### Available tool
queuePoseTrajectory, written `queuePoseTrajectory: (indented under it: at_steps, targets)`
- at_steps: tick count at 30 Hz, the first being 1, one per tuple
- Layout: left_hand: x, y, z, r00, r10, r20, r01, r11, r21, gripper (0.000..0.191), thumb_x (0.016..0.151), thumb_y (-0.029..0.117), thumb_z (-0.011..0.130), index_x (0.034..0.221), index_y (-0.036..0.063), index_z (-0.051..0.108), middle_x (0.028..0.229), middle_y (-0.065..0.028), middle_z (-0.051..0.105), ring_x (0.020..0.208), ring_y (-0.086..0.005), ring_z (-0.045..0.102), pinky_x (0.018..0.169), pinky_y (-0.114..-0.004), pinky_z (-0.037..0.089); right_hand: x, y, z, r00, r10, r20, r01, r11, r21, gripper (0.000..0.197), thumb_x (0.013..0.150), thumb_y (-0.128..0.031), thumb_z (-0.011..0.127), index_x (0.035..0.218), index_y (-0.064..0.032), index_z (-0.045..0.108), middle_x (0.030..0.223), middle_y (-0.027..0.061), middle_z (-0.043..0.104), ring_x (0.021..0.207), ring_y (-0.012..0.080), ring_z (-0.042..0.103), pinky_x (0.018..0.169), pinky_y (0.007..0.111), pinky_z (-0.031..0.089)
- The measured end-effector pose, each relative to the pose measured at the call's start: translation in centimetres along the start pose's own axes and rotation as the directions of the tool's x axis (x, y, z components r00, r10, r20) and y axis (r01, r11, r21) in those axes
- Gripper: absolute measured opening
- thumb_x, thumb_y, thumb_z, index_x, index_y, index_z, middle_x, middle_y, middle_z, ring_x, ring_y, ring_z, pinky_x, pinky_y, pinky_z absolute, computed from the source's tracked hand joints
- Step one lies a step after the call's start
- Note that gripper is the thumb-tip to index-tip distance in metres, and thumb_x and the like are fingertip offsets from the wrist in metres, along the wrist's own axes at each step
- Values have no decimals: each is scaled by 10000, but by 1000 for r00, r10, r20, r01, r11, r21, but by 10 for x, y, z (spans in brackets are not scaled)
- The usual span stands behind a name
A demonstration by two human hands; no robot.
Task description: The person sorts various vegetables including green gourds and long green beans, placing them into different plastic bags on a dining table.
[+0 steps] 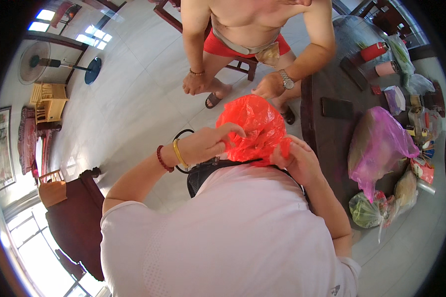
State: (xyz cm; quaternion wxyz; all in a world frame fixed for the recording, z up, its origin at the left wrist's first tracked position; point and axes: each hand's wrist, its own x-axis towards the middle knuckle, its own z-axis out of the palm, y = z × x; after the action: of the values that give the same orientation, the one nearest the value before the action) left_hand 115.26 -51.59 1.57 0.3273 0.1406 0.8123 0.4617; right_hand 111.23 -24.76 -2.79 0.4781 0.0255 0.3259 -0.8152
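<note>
A red plastic bag (254, 126) is spread out in front of my waist, crinkled and partly see-through. My left hand (208, 143) grips its near left edge, with the index finger lying over the film. At the near right side my right hand (299, 157) pinches a bunched part of the same bag. What the bag holds, if anything, cannot be made out. Behind it, part of a black bag (197, 178) with a looped handle shows at my lap.
Opposite me sits a person, one hand (271, 85) close behind the red bag. On my right, a dark table (329, 148) bears a purple plastic bag (379, 144), a phone (336, 107), a red flask (373, 52) and bagged vegetables (364, 209). A standing fan (37, 61) is far left.
</note>
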Motion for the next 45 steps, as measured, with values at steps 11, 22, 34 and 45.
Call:
queuePoseTrajectory:
  at_steps: [11, 22, 34, 45]
  targets:
    - [2, -5, 29, 991, -111, 70, 130, 753, -645, 119, 844, 57, 429, 892, -20, 506, 663, -59, 491, 605, -140, 478, 575, -279, 413, 39, -5, 55, 950, -222, 218, 309, 598, -739, 235, 816, -90, 574, 1041, -22, 557, 1020, 71, 544, 951, 169, 507, 840, 291, 401]
    - [5, 17, 41, 951, -280, -135, -145, -17, -989, 116, 899, 103, 393, 944, 33, 474, 1012, -206, 594, 830, -254, 604, 754, -356, 482, 52, 40, 23, 950, 239, 202, -45, 742, -669, 312, 790, -140, 628, 1076, -50, 538, 862, 29, 550, 878, 140, 518, 792, 280, 428]
    - [9, 32, 66, 882, -326, -341, -255, 278, -926, 279, 797, -43, 304, 1029, 13, 450, 1149, -221, 524, 990, -259, 560, 888, -362, 432, 61, 63, 6, 941, -93, 324, 333, 112, -936, 233, 765, -290, 638, 932, -129, 617, 1000, 48, 589, 961, 219, 564, 800, 332, 464]
    - [26, 40, 80, 889, -238, -392, -261, 441, -858, 424, 809, 9, 413, 1228, -5, 354, 1278, -215, 431, 1183, -306, 448, 972, -377, 382, 59, 59, -17, 923, 16, 385, 350, 389, -852, 244, 823, -275, 630, 899, -44, 607, 889, 86, 609, 873, 173, 550, 753, 306, 444]
